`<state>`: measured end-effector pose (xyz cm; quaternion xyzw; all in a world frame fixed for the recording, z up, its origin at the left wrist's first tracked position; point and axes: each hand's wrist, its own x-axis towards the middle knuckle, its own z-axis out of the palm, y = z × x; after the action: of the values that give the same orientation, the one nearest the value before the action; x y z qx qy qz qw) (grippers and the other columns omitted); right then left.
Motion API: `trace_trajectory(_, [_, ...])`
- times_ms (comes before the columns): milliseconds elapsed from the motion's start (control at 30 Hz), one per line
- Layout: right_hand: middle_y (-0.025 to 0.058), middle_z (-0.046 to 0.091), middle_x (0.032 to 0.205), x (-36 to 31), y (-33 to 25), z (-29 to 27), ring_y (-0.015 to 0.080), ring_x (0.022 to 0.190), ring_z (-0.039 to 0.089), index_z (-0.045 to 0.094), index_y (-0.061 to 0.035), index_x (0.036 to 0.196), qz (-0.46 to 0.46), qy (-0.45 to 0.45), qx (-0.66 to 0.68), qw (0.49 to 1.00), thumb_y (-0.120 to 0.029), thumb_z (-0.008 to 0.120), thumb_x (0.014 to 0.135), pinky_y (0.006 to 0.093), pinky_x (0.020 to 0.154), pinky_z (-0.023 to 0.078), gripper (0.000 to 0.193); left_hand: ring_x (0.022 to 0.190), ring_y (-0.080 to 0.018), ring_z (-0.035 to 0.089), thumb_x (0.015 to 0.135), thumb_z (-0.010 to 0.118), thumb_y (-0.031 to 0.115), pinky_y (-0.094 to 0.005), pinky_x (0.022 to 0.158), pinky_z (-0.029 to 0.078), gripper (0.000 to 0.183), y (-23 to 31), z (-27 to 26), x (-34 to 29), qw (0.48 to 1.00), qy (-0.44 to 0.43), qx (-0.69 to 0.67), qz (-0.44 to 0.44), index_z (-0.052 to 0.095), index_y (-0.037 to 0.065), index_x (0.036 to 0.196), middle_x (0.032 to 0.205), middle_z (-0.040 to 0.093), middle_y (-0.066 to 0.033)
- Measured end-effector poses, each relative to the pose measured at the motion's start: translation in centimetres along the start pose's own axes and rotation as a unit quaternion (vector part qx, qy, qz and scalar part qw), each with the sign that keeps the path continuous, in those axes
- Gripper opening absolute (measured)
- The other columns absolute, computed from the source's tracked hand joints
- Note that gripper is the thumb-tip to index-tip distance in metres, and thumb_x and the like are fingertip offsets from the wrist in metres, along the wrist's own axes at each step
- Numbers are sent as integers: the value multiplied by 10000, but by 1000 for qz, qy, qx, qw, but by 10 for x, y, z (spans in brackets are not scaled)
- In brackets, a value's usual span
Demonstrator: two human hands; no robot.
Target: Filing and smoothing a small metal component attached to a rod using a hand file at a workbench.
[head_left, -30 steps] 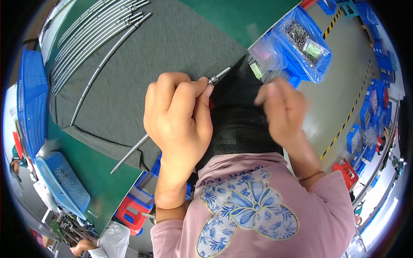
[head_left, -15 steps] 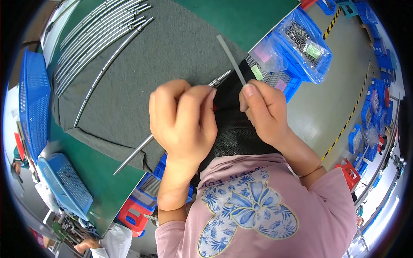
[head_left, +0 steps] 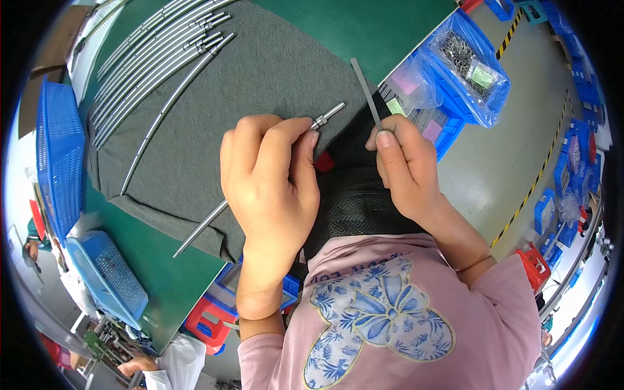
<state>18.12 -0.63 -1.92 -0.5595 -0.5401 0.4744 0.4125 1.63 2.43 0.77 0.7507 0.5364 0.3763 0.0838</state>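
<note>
My left hand (head_left: 270, 179) is closed, its thumb and fingers pinching a long round metal rod (head_left: 203, 227) near its collared, narrower end. That end points up and right past my fingertips, and the plain end comes out below my hand at the lower left. In my right hand (head_left: 408, 166), thumb and fingers grip a thin flat grey strip (head_left: 366, 91), which slants up and to the left. The strip and the rod are apart. Both are above the near edge of a dark grey cloth (head_left: 273, 65) and my black apron (head_left: 354, 211).
Several similar metal rods (head_left: 156, 71) lie at the far left of the green table (head_left: 390, 19). Blue baskets (head_left: 62, 156) stand along the left side. Blue bins (head_left: 491, 107) with bagged small metal parts are at the right. A red stool (head_left: 208, 325) sits lower left, near another person's arm (head_left: 136, 365).
My right hand has moved slightly right with the strip, widening the gap from the rod. The left hand keeps its grip on the rod. The whole view has shifted a little.
</note>
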Motion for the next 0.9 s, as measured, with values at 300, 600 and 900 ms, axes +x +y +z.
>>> trace_trajectory(300, [95,565,604,-6,-5,7,214,506,585,560,-21,878,-78,-32,2,996,-73,511,883,290,469,416,71,656,-223,491,662,687,-12,-321,565,396,160,-1,-1,0,999,-32,-18,22,623,49,796,753,533,-60])
trace_trajectory(600, [113,555,579,3,-9,17,293,519,588,542,-29,885,-70,-29,-21,997,-91,522,879,337,450,411,65,645,-219,482,641,694,-17,-314,559,393,177,-2,4,-2,999,-8,-27,26,628,53,790,739,528,-54])
trace_trajectory(900, [126,511,544,-11,-10,9,311,493,555,540,-65,875,-56,-35,-119,991,-104,521,874,383,421,372,43,616,-216,463,626,688,-36,-315,530,375,173,-1,5,-2,998,1,-50,26,618,49,758,731,524,-44])
